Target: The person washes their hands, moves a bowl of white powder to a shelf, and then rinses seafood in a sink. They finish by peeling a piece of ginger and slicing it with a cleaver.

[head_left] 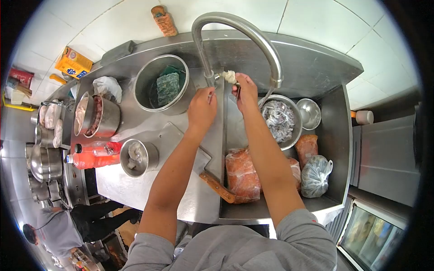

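My left hand (202, 106) is closed beside the base of the steel faucet (242, 19); what its fingers hold, if anything, I cannot make out. My right hand (245, 92) is closed around something at the faucet's handle, near a pale, crumpled lump (229, 77). Below my right hand, a steel bowl (296, 135) in the sink holds greyish strips (278, 120). A cleaver with a wooden handle (218, 187) lies on the counter edge, left of wrapped orange-red blocks (242, 175).
A large pot (141, 86) with a green scouring pad stands at the back left. Meat pots (109, 118), red bottles (92, 156) and a small pot (151, 156) are on the left. A bagged item (315, 176) lies in the sink. Another person (58, 230) stands at lower left.
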A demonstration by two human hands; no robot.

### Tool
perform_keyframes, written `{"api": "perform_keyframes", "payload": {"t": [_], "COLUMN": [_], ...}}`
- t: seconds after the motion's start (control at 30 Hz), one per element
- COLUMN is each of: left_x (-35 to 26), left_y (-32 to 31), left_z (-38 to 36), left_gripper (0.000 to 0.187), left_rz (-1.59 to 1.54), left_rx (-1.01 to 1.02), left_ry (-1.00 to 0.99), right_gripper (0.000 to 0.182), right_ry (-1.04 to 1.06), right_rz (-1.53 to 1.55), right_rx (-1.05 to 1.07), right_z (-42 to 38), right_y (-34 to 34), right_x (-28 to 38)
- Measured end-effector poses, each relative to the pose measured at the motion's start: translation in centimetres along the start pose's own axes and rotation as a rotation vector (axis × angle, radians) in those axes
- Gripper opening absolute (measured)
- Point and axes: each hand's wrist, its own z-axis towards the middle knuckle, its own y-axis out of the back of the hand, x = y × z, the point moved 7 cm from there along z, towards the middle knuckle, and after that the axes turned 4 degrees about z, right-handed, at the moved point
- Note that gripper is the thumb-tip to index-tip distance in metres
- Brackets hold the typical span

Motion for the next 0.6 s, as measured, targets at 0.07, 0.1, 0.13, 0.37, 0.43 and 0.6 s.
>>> {"api": "perform_keyframes", "payload": {"t": [0.07,0.1,0.13,0.37,0.43,0.6], "left_x": [-0.2,0.2,0.3,1.5,1.8,1.9], "left_y": [0.1,-0.5,-1.0,-3.3,-3.4,-2.2], "left_z": [0.3,0.4,0.4,-0.8,-0.8,-0.8], "left_gripper": [0.022,0.023,0.024,0.021,0.02,0.02], "left_rz": [-0.107,-0.196,-0.283,-0.773,-0.834,-0.707], "left_rx": [-0.059,-0.01,0.041,0.416,0.409,0.303], "left_ry": [-0.018,0.059,0.135,0.534,0.554,0.481], "right_gripper": [0.017,0.017,0.016,0.02,0.02,0.017], "right_ry": [-0.08,-0.112,-0.145,-0.277,-0.355,-0.379], "right_rz": [0.046,0.065,0.086,0.137,0.142,0.055], "right_rx": [0.092,0.124,0.155,0.24,0.288,0.28], "right_z": [-1.6,-2.4,-3.3,-6.4,-6.8,-8.0], "right_y": [0.0,0.0,-0.2,-0.3,0.1,-0.1], "right_x": [-0.3,-0.4,-0.5,-1.1,-1.8,-2.4]}}
